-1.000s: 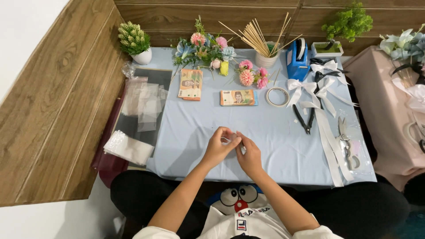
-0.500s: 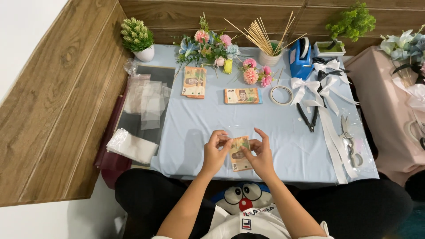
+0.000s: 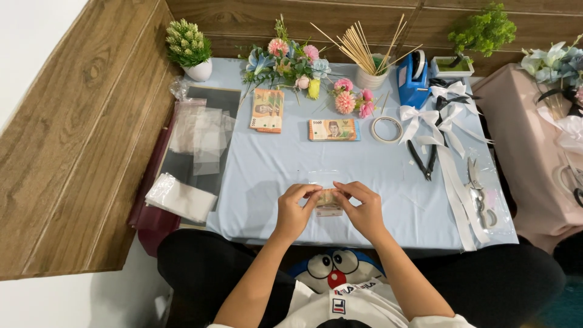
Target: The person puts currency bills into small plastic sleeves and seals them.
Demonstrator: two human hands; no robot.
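Across the far side of the worktop, draped in pale blue cloth, stand a small potted plant, a spray of artificial flowers, a cup of wooden skewers and a blue tape dispenser. Nearer the middle lie two stacks of banknotes and a roll of clear tape. To the right sit white ribbon bows, black pliers and scissors. Clear plastic sleeves are piled at the left edge, beside the wooden wall.

Close to the near edge, centre, the left hand and right hand meet over a folded banknote. Each hand pinches it between thumb and fingertips, left hand on its left end, right hand on its right end, fingers curled close. A clear film wrapper lies just beyond the note, towards the far side.

Bare cloth spreads between the hands and the banknote stacks, and to both sides of the hands along the near edge.
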